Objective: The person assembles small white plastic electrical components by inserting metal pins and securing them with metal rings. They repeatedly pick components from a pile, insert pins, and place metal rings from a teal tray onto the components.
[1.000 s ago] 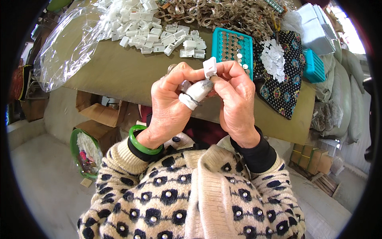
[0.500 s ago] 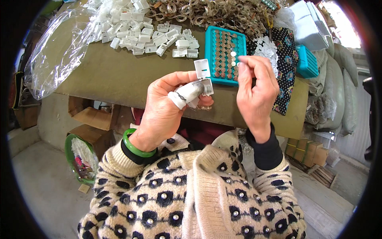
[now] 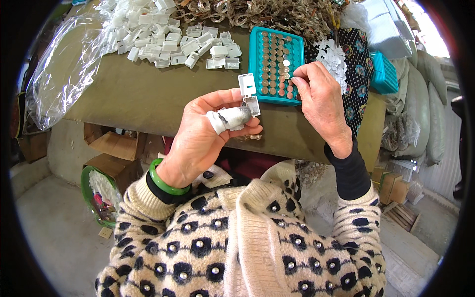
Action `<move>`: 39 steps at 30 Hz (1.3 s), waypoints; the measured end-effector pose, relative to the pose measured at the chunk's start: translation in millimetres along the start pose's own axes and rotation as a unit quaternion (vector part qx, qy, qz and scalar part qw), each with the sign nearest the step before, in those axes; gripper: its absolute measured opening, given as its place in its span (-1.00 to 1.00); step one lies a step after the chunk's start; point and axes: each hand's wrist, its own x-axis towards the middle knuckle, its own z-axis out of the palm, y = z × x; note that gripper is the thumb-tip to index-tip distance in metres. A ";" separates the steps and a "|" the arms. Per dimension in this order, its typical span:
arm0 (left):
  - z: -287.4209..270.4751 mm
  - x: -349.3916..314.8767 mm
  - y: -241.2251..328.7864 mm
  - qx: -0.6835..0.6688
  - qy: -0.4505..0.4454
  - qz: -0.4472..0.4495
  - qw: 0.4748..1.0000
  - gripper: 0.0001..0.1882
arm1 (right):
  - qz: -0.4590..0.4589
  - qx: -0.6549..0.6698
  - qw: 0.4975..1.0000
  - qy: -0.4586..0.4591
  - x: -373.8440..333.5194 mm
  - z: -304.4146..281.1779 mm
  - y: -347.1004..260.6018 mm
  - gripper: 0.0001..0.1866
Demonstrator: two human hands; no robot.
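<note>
- Olive tabletop (image 3: 143,96) spreads before you above a pale floor (image 3: 44,222), with loose white cases (image 3: 163,37) heaped far left.
- Your right hand (image 3: 324,101) is nearer the teal tray (image 3: 253,54), whose long axis runs near to far; metal discs (image 3: 272,63) sit just left of your fingertips.
- That thumb and forefinger draw close together; whether they pinch a disc, I cannot tell.
- Your left hand (image 3: 190,121) grasps an open white case (image 3: 247,85) by the tray's near left corner.
</note>
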 end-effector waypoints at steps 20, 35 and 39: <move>-3.0 6.3 3.5 0.039 0.016 0.012 0.999 -0.50 | 0.012 0.095 0.989 -0.112 1.5 -31.8 10.9 -0.82; 13.0 4.1 2.5 0.097 0.070 0.053 0.991 -0.62 | 0.004 -0.028 0.991 -0.132 6.0 -26.9 2.5 -0.93; 15.6 4.2 2.4 0.111 0.084 0.047 0.989 -0.64 | 0.030 -0.006 0.988 -0.151 13.0 -28.3 2.3 -0.95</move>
